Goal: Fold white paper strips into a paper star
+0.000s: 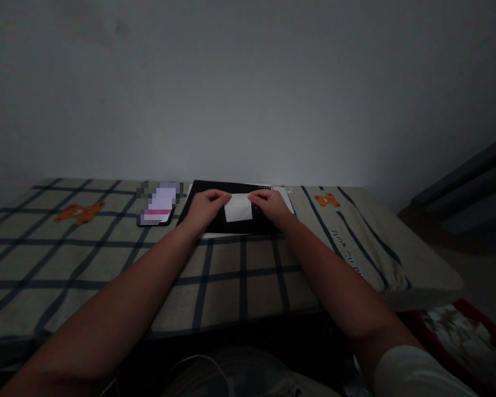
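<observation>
A small white piece of paper (pixel 238 208) is held by its two upper corners, roughly square and facing me. My left hand (pixel 207 208) pinches the left corner between thumb and fingers. At the right corner, my right hand (pixel 270 204) grips it in the same way. Beneath both hands lies a flat black folder or notebook (pixel 209 224), with white sheets showing at its edges. Whether the paper's lower edge touches the black cover, I cannot tell.
A phone (pixel 162 204) with a lit screen lies left of the black cover. A checked cloth with bear prints covers the table (pixel 248 275). Behind it rises a bare wall (pixel 248 99). A red bin (pixel 467 336) with crumpled white scraps stands below at right.
</observation>
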A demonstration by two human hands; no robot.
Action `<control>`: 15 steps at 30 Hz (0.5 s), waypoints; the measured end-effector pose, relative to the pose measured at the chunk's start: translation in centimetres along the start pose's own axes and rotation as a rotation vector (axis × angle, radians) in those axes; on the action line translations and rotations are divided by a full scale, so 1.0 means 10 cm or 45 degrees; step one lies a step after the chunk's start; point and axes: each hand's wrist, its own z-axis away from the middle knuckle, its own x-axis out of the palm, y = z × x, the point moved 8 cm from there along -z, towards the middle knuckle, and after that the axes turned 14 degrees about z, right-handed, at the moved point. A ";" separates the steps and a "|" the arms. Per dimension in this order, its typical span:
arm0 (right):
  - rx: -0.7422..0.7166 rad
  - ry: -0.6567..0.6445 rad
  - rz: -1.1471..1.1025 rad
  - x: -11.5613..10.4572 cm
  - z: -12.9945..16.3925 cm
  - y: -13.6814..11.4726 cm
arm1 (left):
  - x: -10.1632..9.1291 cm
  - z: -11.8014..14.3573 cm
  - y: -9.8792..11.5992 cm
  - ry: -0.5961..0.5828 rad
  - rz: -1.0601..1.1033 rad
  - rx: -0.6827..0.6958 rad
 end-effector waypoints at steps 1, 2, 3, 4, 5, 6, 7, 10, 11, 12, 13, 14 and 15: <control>0.000 -0.003 0.005 0.00 0.00 0.00 | 0.00 0.00 0.00 0.003 -0.006 0.001; -0.001 -0.006 0.010 0.00 0.00 0.00 | 0.00 0.00 0.00 0.008 -0.011 0.001; -0.004 -0.007 0.015 0.00 0.00 -0.01 | 0.00 0.01 0.00 0.011 -0.013 -0.002; -0.007 -0.010 0.019 0.00 0.00 -0.01 | 0.01 0.02 0.00 0.006 -0.010 -0.007; -0.008 -0.011 0.021 0.00 0.00 -0.01 | 0.02 0.02 0.00 -0.011 -0.005 -0.012; -0.004 -0.012 0.018 0.00 0.00 -0.01 | 0.04 0.03 0.01 -0.034 -0.003 -0.018; 0.001 -0.014 0.009 0.00 0.00 -0.01 | 0.06 0.03 0.01 -0.055 -0.007 -0.022; 0.010 -0.035 -0.021 0.03 0.00 0.01 | 0.06 0.04 0.03 -0.071 -0.056 -0.003; 0.006 -0.045 -0.032 0.04 0.00 0.01 | 0.06 0.03 0.04 -0.067 -0.070 0.012; -0.003 -0.057 -0.041 0.05 0.00 0.01 | 0.05 0.03 0.04 -0.065 -0.078 0.027; -0.013 -0.064 -0.045 0.06 0.00 0.00 | 0.05 0.03 0.05 -0.068 -0.081 0.041; -0.022 -0.067 -0.044 0.07 0.00 -0.01 | 0.05 0.03 0.05 -0.071 -0.083 0.051; -0.029 -0.066 -0.037 0.07 0.00 -0.01 | 0.05 0.03 0.05 -0.073 -0.085 0.056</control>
